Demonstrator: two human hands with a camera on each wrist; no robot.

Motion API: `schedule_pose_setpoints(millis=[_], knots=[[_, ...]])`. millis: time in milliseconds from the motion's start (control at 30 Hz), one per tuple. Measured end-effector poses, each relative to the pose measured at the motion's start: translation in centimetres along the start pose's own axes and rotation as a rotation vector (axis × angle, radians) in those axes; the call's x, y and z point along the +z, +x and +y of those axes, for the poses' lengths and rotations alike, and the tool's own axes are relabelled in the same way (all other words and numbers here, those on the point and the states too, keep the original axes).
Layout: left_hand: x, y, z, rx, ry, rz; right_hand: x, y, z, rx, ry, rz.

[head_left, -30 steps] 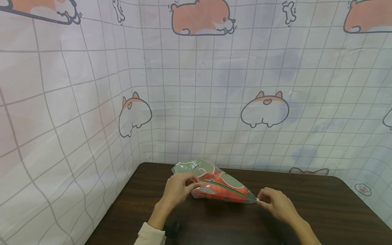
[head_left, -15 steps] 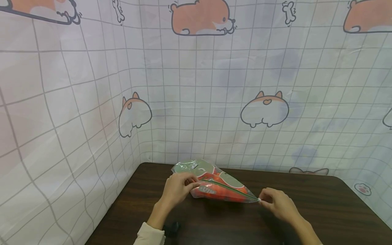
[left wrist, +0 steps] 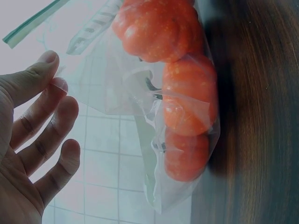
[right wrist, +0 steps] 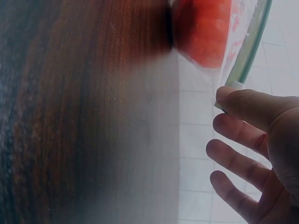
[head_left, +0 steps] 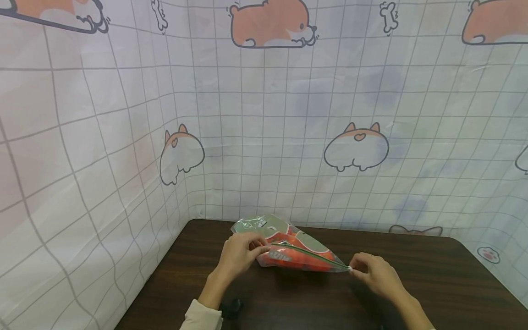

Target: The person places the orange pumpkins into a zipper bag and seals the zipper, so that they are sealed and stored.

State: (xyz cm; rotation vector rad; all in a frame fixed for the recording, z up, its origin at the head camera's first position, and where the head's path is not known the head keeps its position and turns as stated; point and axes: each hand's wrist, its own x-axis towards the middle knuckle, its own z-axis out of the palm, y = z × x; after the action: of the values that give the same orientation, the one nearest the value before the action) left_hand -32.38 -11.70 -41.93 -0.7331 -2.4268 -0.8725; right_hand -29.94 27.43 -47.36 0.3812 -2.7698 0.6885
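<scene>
A clear plastic zip bag with a green zip strip lies on the dark wooden table. Through its film show several orange-red, ribbed, pumpkin-like pieces with dark stems. My left hand pinches the film at the bag's left upper edge between thumb and index finger; the other fingers are spread apart. At the strip's right end, my right hand pinches the corner beside a small white slider. The slider is partly hidden by the thumb.
The dark wooden table meets a patterned cloth backdrop at the back and on the left. A small dark object sits beside my left wrist, partly hidden.
My right hand has shifted very slightly right with the bag's corner, and the strip looks a little straighter. The left hand has stayed in place.
</scene>
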Motion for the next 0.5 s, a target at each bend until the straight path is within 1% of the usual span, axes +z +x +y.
schedule_pose_setpoints(millis=[167,333,500], knots=[[0.11,-0.02,-0.03,0.006,-0.002,-0.013,0.04,0.00,0.06,0.015,-0.001,0.003],[0.29,0.05,0.00,0.026,-0.011,-0.026,0.17,-0.02,0.16,0.035,-0.013,0.012],[0.59,0.04,0.35,0.036,-0.026,-0.064,0.23,-0.09,0.15,0.075,-0.024,0.008]])
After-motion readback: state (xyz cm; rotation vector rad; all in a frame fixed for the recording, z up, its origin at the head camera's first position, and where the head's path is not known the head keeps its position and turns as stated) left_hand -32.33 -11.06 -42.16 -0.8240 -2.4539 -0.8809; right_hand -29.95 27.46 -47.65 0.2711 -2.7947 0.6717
